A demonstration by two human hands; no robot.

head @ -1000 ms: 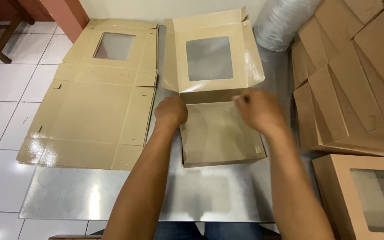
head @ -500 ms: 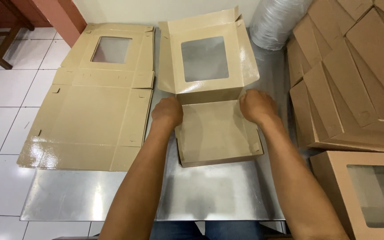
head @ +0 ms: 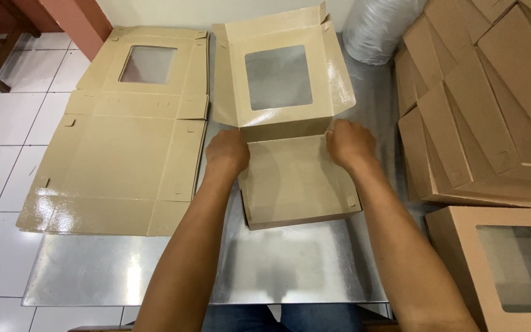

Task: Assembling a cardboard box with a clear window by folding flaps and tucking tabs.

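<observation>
Both forearms reach straight forward over the steel table (head: 155, 270). The left hand (head: 227, 151) and right hand (head: 350, 142) sit knuckles-up at the back corners of the box (head: 296, 181), fingers curled down onto its side walls where the windowed lid (head: 278, 77) rises. The box stands mid-table, just right of the flat blank (head: 124, 154). Since a second ago the hands have spread slightly wider apart; the box has hardly shifted.

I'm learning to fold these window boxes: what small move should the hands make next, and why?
Probably press the side walls upright. The left hand and right hand grip the half-formed box at its rear corners, its windowed lid stands open behind, and the walls look only partly raised.
</observation>
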